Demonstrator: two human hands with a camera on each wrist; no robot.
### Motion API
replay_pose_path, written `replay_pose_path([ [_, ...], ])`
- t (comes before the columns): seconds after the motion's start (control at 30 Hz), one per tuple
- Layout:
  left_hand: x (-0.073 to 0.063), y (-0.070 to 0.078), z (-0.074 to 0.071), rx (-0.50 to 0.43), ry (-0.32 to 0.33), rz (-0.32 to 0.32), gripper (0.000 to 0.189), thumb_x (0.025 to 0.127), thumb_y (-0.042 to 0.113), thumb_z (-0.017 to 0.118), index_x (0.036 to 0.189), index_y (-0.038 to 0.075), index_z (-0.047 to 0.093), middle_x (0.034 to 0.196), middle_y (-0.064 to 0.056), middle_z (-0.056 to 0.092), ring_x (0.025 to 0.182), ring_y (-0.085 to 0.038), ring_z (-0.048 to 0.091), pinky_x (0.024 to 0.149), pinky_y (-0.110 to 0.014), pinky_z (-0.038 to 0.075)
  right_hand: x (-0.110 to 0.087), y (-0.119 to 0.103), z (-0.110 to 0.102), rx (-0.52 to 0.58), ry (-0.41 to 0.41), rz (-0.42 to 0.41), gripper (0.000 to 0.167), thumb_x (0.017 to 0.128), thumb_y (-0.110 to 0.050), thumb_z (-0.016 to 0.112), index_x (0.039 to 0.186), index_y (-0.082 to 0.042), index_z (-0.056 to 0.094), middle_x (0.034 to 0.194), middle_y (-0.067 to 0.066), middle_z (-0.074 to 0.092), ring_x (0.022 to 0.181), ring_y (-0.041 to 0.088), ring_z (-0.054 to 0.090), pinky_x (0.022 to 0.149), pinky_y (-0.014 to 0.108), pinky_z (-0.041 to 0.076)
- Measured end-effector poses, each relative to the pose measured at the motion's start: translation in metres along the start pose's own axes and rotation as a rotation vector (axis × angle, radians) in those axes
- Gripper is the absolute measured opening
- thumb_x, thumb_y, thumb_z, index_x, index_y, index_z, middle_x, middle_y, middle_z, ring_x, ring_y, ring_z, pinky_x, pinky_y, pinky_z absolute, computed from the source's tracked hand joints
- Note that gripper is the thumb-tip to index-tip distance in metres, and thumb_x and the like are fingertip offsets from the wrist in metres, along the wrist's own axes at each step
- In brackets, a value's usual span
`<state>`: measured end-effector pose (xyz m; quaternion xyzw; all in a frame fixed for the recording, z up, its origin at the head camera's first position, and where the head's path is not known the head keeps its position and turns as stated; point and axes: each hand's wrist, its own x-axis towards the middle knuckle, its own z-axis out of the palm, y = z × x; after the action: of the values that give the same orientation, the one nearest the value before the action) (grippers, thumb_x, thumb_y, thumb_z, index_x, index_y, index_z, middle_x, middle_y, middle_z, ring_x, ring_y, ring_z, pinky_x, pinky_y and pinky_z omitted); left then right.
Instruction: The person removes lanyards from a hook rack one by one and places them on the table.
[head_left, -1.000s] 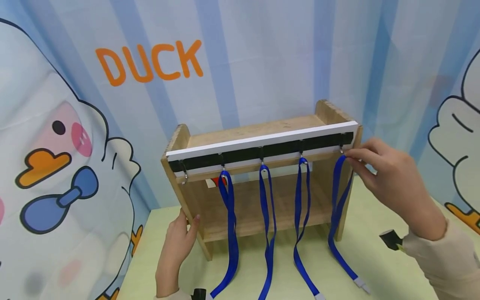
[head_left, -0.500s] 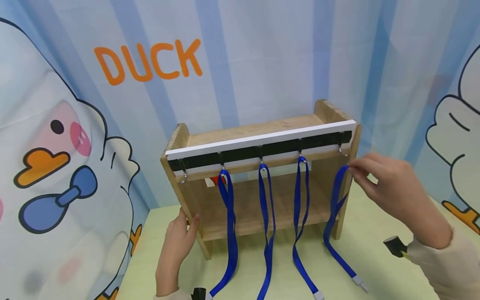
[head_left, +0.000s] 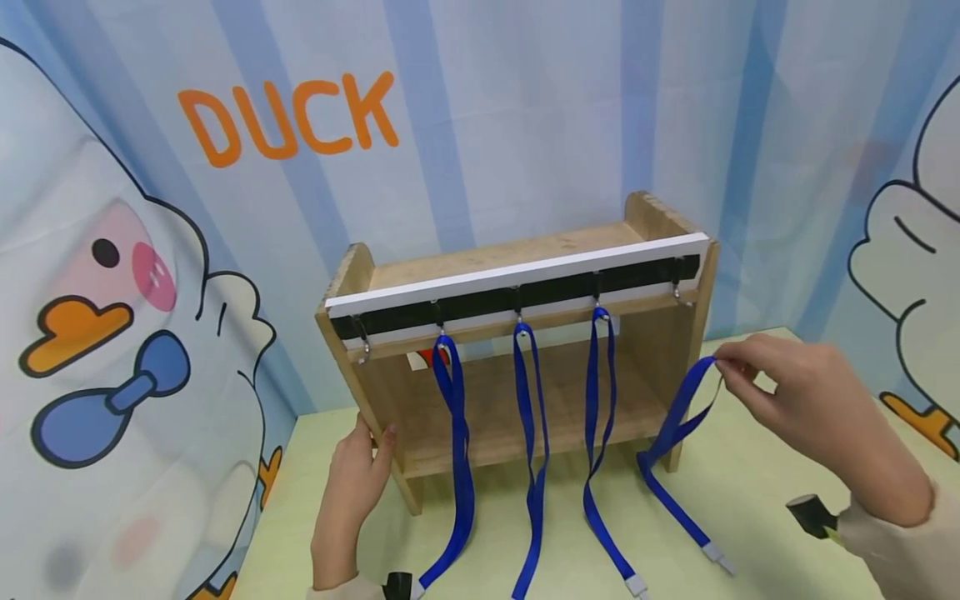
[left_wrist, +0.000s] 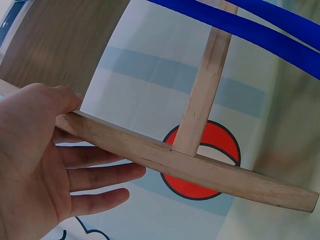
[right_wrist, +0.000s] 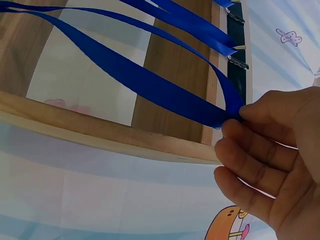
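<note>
My right hand (head_left: 813,404) pinches the top of a blue lanyard (head_left: 678,408) between thumb and index finger, to the right of a wooden shelf (head_left: 495,263). Below, the lanyard's pale clip end (head_left: 716,557) lies at the tabletop. In the right wrist view the lanyard (right_wrist: 135,86) stretches as a loop from the fingertips. Near the rightmost metal hook (head_left: 681,293), the held loop is off to the right and lower. The left hand (head_left: 355,487) holds the shelf's left side panel; the left wrist view shows the thumb over the wooden edge (left_wrist: 130,140) and fingers beneath.
Three more blue lanyards (head_left: 459,442) hang from the middle hooks along a black-and-white strip (head_left: 487,296). Another hook (head_left: 363,342) is at the far left. The shelf stands on a pale green table (head_left: 757,467) before a duck-print curtain (head_left: 525,125).
My right hand has drawn the lanyard off the rightmost hook, then down and to the right. The left hand stays on the shelf's side.
</note>
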<state>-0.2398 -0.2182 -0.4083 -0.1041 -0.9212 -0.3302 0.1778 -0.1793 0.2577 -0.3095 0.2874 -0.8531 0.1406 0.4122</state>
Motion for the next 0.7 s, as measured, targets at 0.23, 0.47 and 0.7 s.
replay_pose_path([
  [0.23,-0.002,0.003,-0.001,-0.014,-0.009,-0.022,0.045,0.108,0.023,0.048,0.139,-0.01,0.043,0.127,-0.034,0.06,0.109,-0.045,0.065,0.082,-0.054,0.057,-0.02,-0.001,-0.001,-0.023,-0.072,0.064,0.007,0.089,-0.014,0.077,0.089,-0.007,0.073,0.074,-0.005,0.068,0.059,0.009,0.06,0.049,0.03,0.049],
  [0.47,-0.003,0.001,0.001,-0.011,-0.003,-0.022,0.043,0.107,0.02,0.05,0.138,-0.01,0.044,0.125,-0.033,0.061,0.106,-0.044,0.066,0.08,-0.053,0.058,-0.036,0.0,-0.002,-0.04,-0.126,0.126,0.026,0.068,0.005,0.084,0.09,-0.006,0.074,0.074,-0.005,0.068,0.059,0.008,0.06,0.05,0.028,0.05],
  [0.7,-0.001,-0.002,0.002,0.014,0.019,0.014,0.044,0.107,0.021,0.049,0.137,-0.011,0.044,0.123,-0.033,0.062,0.102,-0.043,0.067,0.077,-0.053,0.058,-0.047,0.002,-0.003,-0.021,-0.207,0.19,0.022,0.073,0.002,0.084,0.09,-0.007,0.074,0.074,-0.008,0.068,0.061,0.006,0.059,0.048,0.024,0.045],
])
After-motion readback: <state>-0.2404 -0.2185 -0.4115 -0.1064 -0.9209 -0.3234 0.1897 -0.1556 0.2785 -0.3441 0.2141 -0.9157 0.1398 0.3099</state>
